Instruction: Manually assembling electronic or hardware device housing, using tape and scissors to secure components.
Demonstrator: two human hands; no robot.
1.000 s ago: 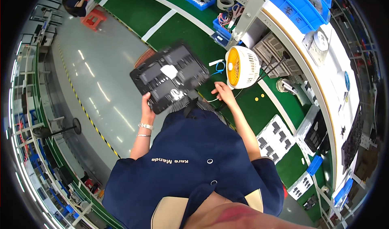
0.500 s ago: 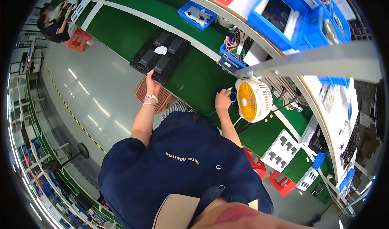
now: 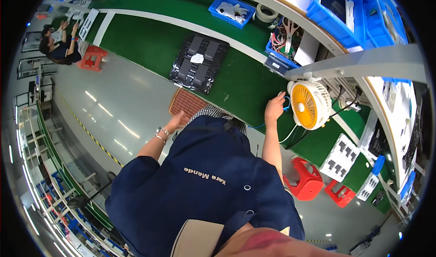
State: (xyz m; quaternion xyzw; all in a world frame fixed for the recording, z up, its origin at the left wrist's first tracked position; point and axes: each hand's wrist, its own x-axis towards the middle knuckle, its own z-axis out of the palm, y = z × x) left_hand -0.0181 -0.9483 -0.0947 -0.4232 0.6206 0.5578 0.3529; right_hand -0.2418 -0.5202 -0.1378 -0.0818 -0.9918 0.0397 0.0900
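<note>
A black tray [image 3: 212, 73] with several dark rectangular blocks in its recesses lies on the green bench; a crumpled white piece [image 3: 196, 58] rests at its middle. My left hand [image 3: 179, 120], a bracelet at its wrist, is off the tray, beside the brown woven seat [image 3: 187, 103]. Its fingers are slightly blurred but look extended, with nothing in them. My right hand [image 3: 274, 108] is closed at the bench's near side, next to a yellow and white fan [image 3: 305, 104]. A thin blue cord [image 3: 286, 104] loops out by its fingers; part of the grip is hidden.
Behind the tray stand a blue bin [image 3: 232, 10] with white cloths, a tape roll [image 3: 266, 12] and scissors [image 3: 289, 32] in a wire-filled bin. A metal post [image 3: 359, 64] crosses at right. White trays [image 3: 339, 157] and red stools [image 3: 305, 179] are lower right. Another person [image 3: 61, 48] sits far left.
My left hand has let go of the black tray and drawn back toward my body. The tray now lies flatter on the bench. My right hand remains by the fan as the view shifts.
</note>
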